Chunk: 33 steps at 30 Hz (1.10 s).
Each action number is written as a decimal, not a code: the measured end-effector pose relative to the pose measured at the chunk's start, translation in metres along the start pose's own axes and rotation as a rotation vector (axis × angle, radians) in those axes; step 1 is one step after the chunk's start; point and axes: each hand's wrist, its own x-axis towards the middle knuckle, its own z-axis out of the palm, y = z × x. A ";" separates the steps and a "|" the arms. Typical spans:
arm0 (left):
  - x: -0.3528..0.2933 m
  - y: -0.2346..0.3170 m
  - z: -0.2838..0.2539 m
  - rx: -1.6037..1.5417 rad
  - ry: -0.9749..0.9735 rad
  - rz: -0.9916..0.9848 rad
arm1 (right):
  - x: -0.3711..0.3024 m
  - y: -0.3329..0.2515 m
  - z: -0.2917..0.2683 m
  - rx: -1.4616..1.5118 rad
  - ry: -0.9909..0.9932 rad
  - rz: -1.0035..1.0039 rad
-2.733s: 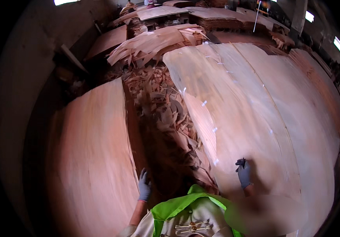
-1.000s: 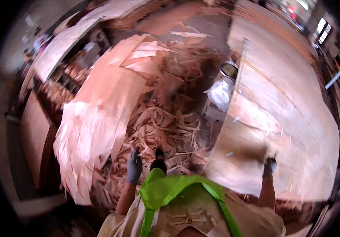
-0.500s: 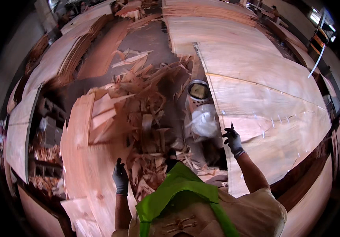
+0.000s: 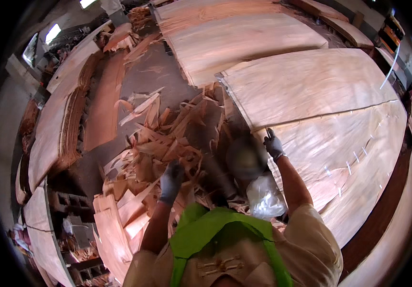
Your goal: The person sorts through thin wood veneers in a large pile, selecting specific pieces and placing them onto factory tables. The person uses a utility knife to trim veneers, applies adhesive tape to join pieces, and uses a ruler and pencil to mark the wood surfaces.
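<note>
My right hand (image 4: 274, 145), in a grey glove with dark fingertips, is closed around a slim dark tool (image 4: 267, 131). Its kind is too small to make out. The hand is over the left edge of a large pale veneer sheet (image 4: 301, 143), close to the long dark seam (image 4: 330, 115) that crosses it. I cannot tell whether the tool touches the sheet. My left hand (image 4: 171, 182), gloved the same way and a little blurred, is held loosely open above a heap of torn veneer scraps (image 4: 153, 153), with nothing visible in it.
A blurred round basin (image 4: 245, 158) and a clear plastic bag (image 4: 266, 197) are beside the sheet's left edge. Short white tape strips (image 4: 349, 167) dot the sheet. Veneer stacks (image 4: 53, 143) line the left, and another pale stack (image 4: 244, 43) lies farther ahead.
The view has shifted and turned, bringing the basin and bag closer to me. My right hand has moved along the sheet to near the seam. My left hand has swung forward from the reddish veneer.
</note>
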 end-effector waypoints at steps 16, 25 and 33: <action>0.443 -0.025 0.268 -0.696 -0.187 0.052 | 0.055 -0.059 0.043 -0.356 0.171 0.417; 0.558 0.021 0.314 0.532 -0.457 0.386 | 0.004 -0.066 0.034 0.575 1.033 0.466; 0.606 -0.011 0.354 0.412 -0.841 0.276 | -0.071 -0.042 0.038 0.341 1.207 0.530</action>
